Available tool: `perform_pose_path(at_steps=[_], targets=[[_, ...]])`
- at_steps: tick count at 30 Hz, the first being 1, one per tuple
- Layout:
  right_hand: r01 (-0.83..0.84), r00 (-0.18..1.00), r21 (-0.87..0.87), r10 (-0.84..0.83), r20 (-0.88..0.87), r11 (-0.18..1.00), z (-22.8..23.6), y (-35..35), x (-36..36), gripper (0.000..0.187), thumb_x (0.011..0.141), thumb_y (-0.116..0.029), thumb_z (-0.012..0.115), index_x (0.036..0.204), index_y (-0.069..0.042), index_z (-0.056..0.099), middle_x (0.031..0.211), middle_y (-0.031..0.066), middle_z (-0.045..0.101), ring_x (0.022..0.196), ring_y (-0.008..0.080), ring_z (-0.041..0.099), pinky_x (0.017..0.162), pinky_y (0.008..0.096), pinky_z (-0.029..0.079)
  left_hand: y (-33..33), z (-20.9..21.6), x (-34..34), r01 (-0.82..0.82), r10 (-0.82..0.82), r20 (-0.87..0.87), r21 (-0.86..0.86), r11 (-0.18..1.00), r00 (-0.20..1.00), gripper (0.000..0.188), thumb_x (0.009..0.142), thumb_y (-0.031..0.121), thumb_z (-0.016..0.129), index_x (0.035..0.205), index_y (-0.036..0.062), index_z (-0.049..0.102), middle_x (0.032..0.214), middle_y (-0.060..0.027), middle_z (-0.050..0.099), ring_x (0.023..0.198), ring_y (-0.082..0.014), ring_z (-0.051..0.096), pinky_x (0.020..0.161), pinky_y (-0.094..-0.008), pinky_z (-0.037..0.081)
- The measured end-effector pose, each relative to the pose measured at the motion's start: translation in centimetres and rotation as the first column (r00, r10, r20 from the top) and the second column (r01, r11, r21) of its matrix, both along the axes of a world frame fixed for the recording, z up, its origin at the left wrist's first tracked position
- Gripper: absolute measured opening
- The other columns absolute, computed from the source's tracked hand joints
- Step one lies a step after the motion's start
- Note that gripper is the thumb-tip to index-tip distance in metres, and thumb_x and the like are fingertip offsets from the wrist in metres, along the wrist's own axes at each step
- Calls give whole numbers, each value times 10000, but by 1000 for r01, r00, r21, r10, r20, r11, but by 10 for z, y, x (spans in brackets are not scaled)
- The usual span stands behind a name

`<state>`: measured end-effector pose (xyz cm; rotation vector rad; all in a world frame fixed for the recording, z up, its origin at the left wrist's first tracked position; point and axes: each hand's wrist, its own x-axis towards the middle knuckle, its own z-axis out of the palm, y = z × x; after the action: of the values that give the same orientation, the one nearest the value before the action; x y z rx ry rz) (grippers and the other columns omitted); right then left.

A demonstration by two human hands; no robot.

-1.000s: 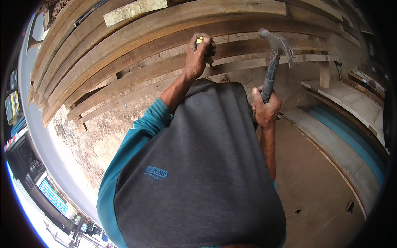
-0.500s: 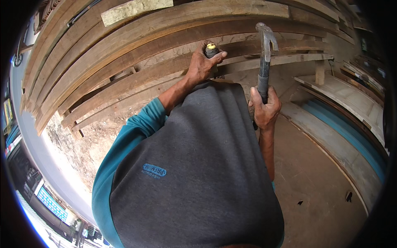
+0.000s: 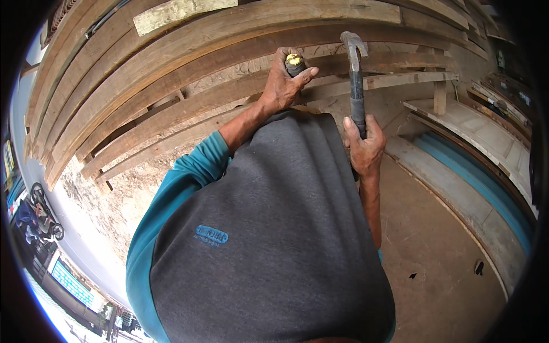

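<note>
My left hand (image 3: 281, 86) is wrapped round a tool handle (image 3: 295, 67) bound in dark material, with a worn yellow butt end facing up. The tool's lower part is hidden behind my hand and shirt, so its kind does not show. My right hand (image 3: 366, 150) grips a claw hammer (image 3: 356, 86) by its dark, taped handle. The hammer stands raised, its grey metal head (image 3: 354, 46) uppermost and its claw toward the right. Head and yellow butt are apart. Behind both hands run long wooden beams (image 3: 229, 43).
A short pale board (image 3: 183, 15) lies across the beams at upper left. To the right are pale panels (image 3: 469, 128) and blue lengths (image 3: 477, 183) stacked near the floor. Small dark scraps (image 3: 478, 267) lie on the brown floor (image 3: 440, 286). A motorbike (image 3: 46, 214) is on the road at left.
The hammer has shifted left, its head nearer my left hand. My left hand has barely moved and keeps its grip. A motorbike has come into view on the road at left.
</note>
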<state>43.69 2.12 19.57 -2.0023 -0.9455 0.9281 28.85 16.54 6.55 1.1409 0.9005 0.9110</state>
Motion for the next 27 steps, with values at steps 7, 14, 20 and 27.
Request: perform_pose_path(at_steps=[7, 14, 20, 27], targets=[[-57, 996, 0, 57, 63, 998, -1, -1, 4, 331, 962, -351, 696, 896, -35, 624, 630, -5, 548, 567, 86, 526, 533, 283, 430, -1, 8, 0, 4, 1, 53, -102, 995, 999, 388, 902, 226, 799, 1118, 87, 508, 912, -8, 583, 752, -79, 552, 602, -248, 499], [-57, 996, -24, 59, 65, 998, 3, 2, 0, 339, 964, -356, 693, 892, -32, 625, 634, 5, 552, 573, 99, 529, 544, 294, 432, 0, 10, -5, 50, -52, -37, -55, 997, 998, 342, 904, 222, 797, 1073, 72, 540, 866, 5, 581, 761, -76, 553, 625, -253, 501], [-80, 975, 7, 77, 209, 997, 17, 7, -3, 314, 953, -326, 711, 945, -19, 645, 717, 27, 590, 648, 104, 539, 598, 299, 460, -6, 6, 1, 98, -97, 18, -27, 995, 995, 342, 888, 222, 813, 1069, 73, 564, 882, 13, 598, 803, -72, 560, 701, -248, 506], [-301, 898, 276, 174, 404, 913, 69, 18, 5, 248, 989, -196, 614, 1106, 12, 549, 787, 96, 596, 677, 184, 562, 599, 341, 463, -4, 16, -8, 269, -267, 64, -25, 963, 962, 285, 876, 222, 820, 983, 85, 594, 855, 29, 579, 816, -66, 532, 719, -265, 492]])
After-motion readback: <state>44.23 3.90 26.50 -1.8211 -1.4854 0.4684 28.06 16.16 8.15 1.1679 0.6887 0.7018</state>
